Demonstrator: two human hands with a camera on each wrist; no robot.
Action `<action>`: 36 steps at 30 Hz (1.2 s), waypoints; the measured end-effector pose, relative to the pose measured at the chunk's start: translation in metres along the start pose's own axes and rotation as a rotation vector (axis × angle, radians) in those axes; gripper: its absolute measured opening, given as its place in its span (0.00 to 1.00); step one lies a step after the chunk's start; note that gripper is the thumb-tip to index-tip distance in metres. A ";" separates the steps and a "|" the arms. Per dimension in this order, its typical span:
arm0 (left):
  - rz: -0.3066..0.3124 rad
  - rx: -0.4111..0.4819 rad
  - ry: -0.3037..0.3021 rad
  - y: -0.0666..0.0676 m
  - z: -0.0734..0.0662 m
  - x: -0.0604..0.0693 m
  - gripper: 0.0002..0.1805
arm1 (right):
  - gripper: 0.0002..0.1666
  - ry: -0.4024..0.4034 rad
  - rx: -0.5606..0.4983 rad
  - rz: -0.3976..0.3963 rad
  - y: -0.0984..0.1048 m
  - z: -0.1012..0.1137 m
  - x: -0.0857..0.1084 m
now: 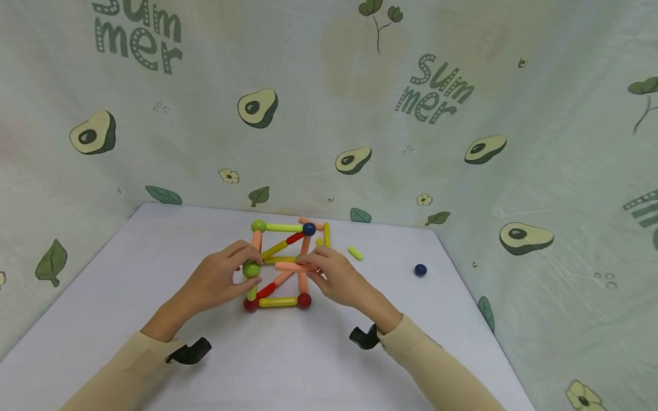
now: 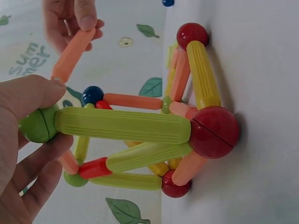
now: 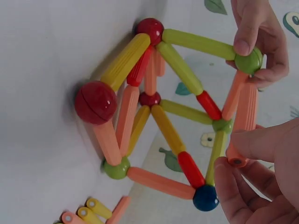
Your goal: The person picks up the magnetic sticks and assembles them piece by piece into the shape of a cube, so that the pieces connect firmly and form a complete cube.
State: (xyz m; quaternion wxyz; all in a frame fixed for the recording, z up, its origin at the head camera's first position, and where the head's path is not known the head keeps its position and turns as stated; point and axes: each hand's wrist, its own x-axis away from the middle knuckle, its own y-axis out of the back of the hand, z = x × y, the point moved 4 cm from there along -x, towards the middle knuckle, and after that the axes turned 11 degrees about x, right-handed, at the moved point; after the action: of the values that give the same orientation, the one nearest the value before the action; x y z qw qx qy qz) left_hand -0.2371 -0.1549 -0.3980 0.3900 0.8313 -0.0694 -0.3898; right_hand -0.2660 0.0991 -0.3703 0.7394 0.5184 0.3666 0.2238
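Note:
A frame of coloured rods and balls stands on the table. My left hand (image 1: pixel 218 277) pinches the green ball (image 1: pixel 251 269) at its near upper left corner; in the left wrist view a green rod (image 2: pixel 124 125) runs from that ball down to a red ball (image 2: pixel 215 132). My right hand (image 1: pixel 341 277) holds an orange rod (image 1: pixel 294 266) between thumb and fingers, one end pointing left. In the right wrist view the far end of this orange rod (image 3: pixel 246 105) meets or nearly meets the green ball (image 3: pixel 249 61); whether they touch I cannot tell.
Loose yellow (image 1: pixel 327 234) and orange rods (image 1: pixel 311 223) lie behind the frame on its right. A short green rod (image 1: pixel 355 253) and a dark blue ball (image 1: pixel 420 270) rest farther right on the white table (image 1: pixel 329 365). A patterned cloth (image 1: pixel 308 114) hangs behind.

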 end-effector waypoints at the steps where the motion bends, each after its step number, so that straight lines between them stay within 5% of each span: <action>1: -0.001 0.002 -0.003 0.000 0.000 0.000 0.24 | 0.20 0.009 0.008 -0.003 -0.002 0.001 -0.002; 17: -0.033 -0.009 -0.019 -0.001 -0.001 -0.001 0.24 | 0.24 0.072 0.008 -0.020 -0.009 0.019 -0.013; 26: -0.017 -0.055 -0.010 -0.005 -0.005 -0.011 0.20 | 0.17 0.109 -0.012 -0.083 -0.004 0.017 -0.014; 36: -0.058 -0.046 -0.041 -0.006 -0.007 -0.011 0.16 | 0.21 0.091 -0.015 -0.050 0.001 0.000 -0.007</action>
State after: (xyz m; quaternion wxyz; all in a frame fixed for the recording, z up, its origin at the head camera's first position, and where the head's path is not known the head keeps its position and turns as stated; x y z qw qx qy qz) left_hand -0.2408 -0.1420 -0.3934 0.3960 0.8156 -0.0445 -0.4195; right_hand -0.2702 0.0942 -0.3668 0.7311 0.4929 0.4111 0.2312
